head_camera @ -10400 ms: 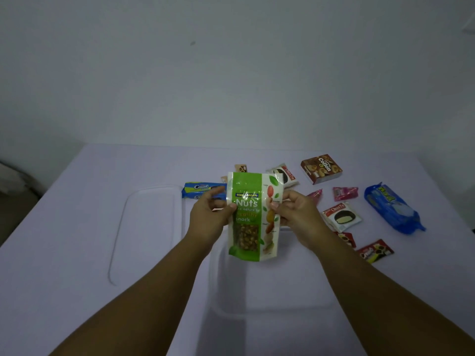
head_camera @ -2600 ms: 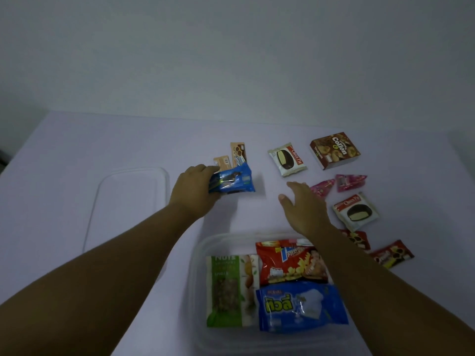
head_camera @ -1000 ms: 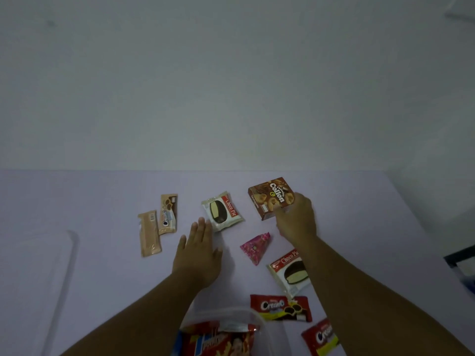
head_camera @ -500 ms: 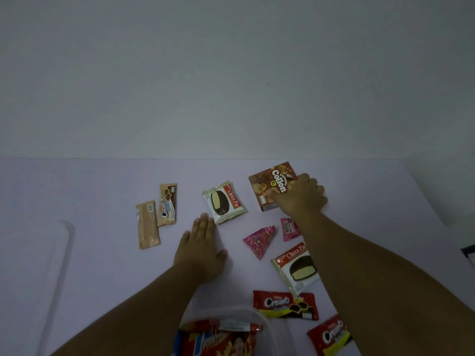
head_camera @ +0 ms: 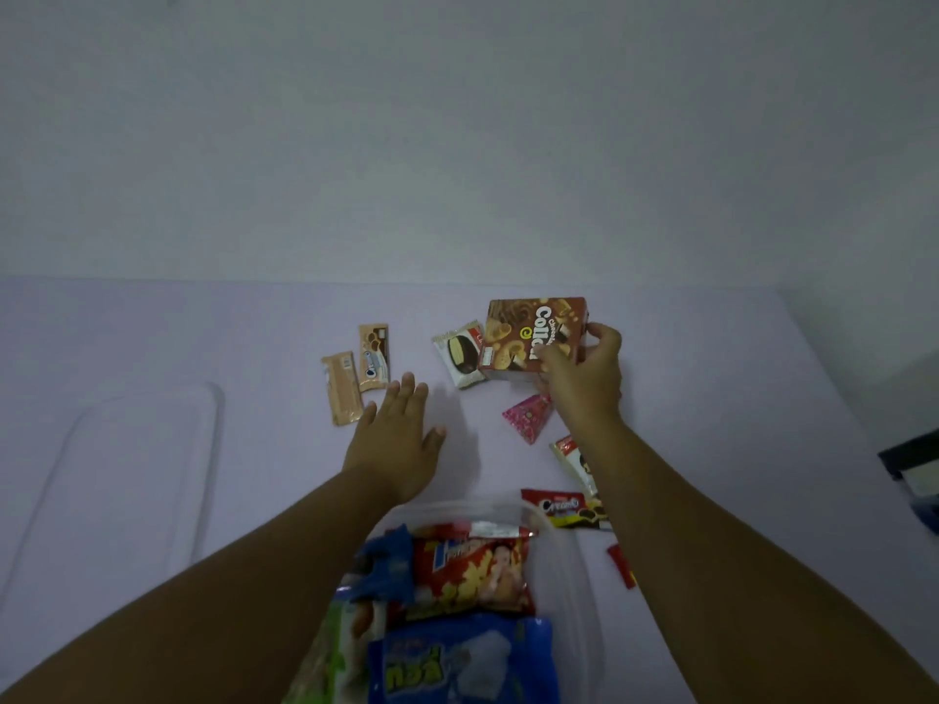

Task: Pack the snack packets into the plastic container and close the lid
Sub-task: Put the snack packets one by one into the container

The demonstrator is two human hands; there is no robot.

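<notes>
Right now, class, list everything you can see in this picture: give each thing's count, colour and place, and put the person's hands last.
Collon box: one, brown, lifted at the far right in the right hand.
Choco Pie packets: two, white; one left of the box, one partly hidden by the right forearm.
Wafer packets: two, tan, far left of the snacks.
Pink packet: one, triangular, centre.
Cream-O packets: two, red, right of the container; the nearer one is mostly hidden.
Plastic container: one, clear, near edge, holding red, blue, small blue and green packets.
Lid: one, clear, flat on the left.
Table: one, pale lilac.
Left hand: open, flat on the table.
Right hand: gripping the box.
</notes>
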